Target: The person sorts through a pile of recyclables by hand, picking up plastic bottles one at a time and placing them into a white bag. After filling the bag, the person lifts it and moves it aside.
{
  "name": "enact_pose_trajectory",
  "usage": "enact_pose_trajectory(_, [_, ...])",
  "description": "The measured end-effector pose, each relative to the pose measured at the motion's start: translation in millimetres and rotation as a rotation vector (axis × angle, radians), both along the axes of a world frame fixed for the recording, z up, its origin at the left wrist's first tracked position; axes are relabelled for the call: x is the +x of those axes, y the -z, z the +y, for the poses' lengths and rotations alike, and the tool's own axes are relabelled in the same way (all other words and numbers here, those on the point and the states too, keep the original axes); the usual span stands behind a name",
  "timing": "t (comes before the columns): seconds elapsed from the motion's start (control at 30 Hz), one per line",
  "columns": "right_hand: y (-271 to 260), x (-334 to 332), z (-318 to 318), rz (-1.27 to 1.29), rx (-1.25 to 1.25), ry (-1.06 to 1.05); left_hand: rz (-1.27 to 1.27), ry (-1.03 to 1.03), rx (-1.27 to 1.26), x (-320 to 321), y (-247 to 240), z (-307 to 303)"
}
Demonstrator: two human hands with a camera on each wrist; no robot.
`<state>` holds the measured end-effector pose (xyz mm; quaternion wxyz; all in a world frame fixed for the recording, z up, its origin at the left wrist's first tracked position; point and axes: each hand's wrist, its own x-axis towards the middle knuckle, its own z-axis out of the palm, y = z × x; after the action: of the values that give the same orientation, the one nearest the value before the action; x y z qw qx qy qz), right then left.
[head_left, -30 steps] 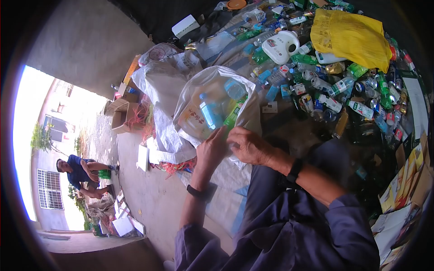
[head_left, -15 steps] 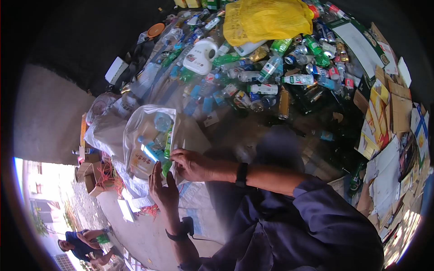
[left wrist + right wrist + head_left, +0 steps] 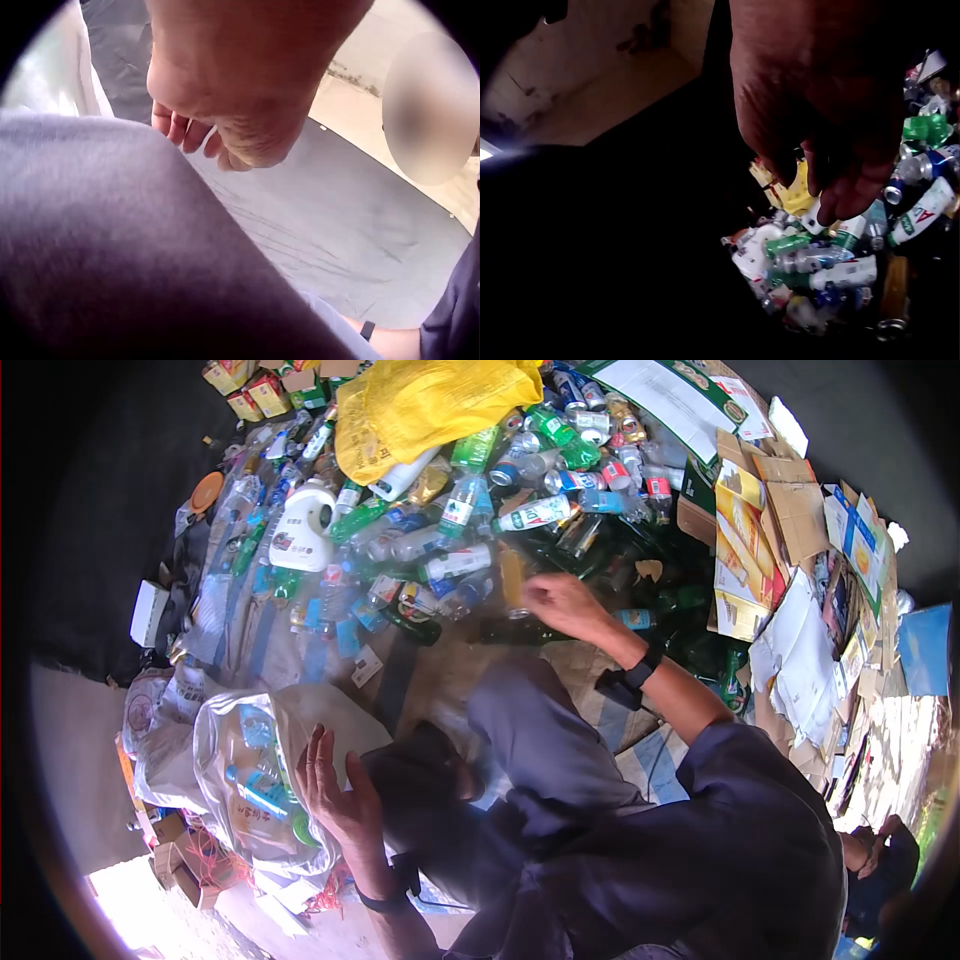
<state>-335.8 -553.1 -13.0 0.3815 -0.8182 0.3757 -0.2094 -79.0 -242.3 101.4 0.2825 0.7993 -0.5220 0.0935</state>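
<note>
I sit on the ground in front of a big pile of plastic bottles and cans [image 3: 470, 530]. My left hand [image 3: 330, 785] lies with straight fingers against the rim of a clear plastic bag [image 3: 225, 745] that holds several bottles, down at my left knee. My right hand [image 3: 555, 602] is stretched out over the pile with loosely bent, empty fingers, right next to an amber bottle [image 3: 512, 578]. In the right wrist view the right hand [image 3: 832, 172] hangs above white and green bottles [image 3: 832, 274]. The left wrist view shows only the left hand [image 3: 191, 131] and grey cloth.
A yellow plastic bag [image 3: 430, 400] and a white jug [image 3: 300, 525] lie at the back of the pile. Flattened cardboard and papers [image 3: 790, 520] are stacked to the right. More white bags [image 3: 160, 705] sit at the left. Another person [image 3: 880, 855] crouches at the lower right.
My right hand has left the bag's rim and swung out to the bottle pile. The left hand stays at the bag. The head view has turned toward the pile.
</note>
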Motion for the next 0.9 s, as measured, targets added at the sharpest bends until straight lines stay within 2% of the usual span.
enact_pose_trajectory(0.03, [36.1,-27.3,-9.4,0.193,-0.009,0.079,-0.043,0.022,0.022,-0.9,1.9,-6.1])
enact_pose_trajectory(0.07, [80.5,-55.2,-17.5,0.496,-0.08,0.079,-0.03,0.033,0.03,-1.4,2.8,-9.0])
enact_pose_trajectory(0.1, [134.7,-88.5,-14.3,0.526,-0.087,0.108,-0.02,0.043,0.034,-1.1,5.3,-10.3])
enact_pose_trajectory(0.13, [171.1,-120.6,-6.8,0.605,-0.076,0.04,0.008,0.036,0.046,-0.2,8.0,-9.9])
enact_pose_trajectory(0.2, [223.6,-171.5,9.8,0.733,0.068,-0.051,0.033,0.023,0.074,3.3,13.0,-8.7])
enact_pose_trajectory(0.23, [244.7,-191.4,22.6,0.74,0.08,-0.046,0.039,0.032,0.083,4.7,15.0,-9.5])
enact_pose_trajectory(0.27, [263.5,-209.6,36.0,0.734,0.109,0.063,0.079,0.013,0.114,5.5,16.7,-10.8])
enact_pose_trajectory(0.3, [272.8,-220.0,42.7,0.727,0.136,0.171,0.117,-0.007,0.145,6.1,17.8,-13.3])
enact_pose_trajectory(0.33, [262.0,-217.4,43.5,0.734,0.145,0.172,0.106,0.02,0.165,6.9,17.2,-16.8])
enact_pose_trajectory(0.4, [249.2,-210.6,44.0,0.81,0.348,0.378,0.091,0.033,0.193,6.6,16.1,-22.4])
enact_pose_trajectory(0.43, [247.8,-206.7,41.2,0.812,0.356,0.378,0.072,0.042,0.214,7.0,15.9,-24.3])
enact_pose_trajectory(0.5, [247.5,-199.4,27.7,0.696,0.023,0.41,0.063,0.049,0.238,9.3,15.9,-26.4])
enact_pose_trajectory(0.67, [234.9,-167.8,-23.0,0.704,-0.081,0.294,0.162,-0.003,0.263,15.5,19.0,-27.3])
enact_pose_trajectory(0.7, [241.1,-166.5,-30.1,0.74,-0.095,0.236,0.195,-0.019,0.259,16.6,20.2,-27.8])
enact_pose_trajectory(0.83, [269.1,-155.3,-36.9,0.732,-0.135,0.254,0.199,-0.018,0.277,17.6,22.8,-31.5])
enact_pose_trajectory(0.9, [279.9,-152.7,-31.7,0.895,-0.193,0.211,0.237,-0.035,0.273,15.8,21.4,-34.2])
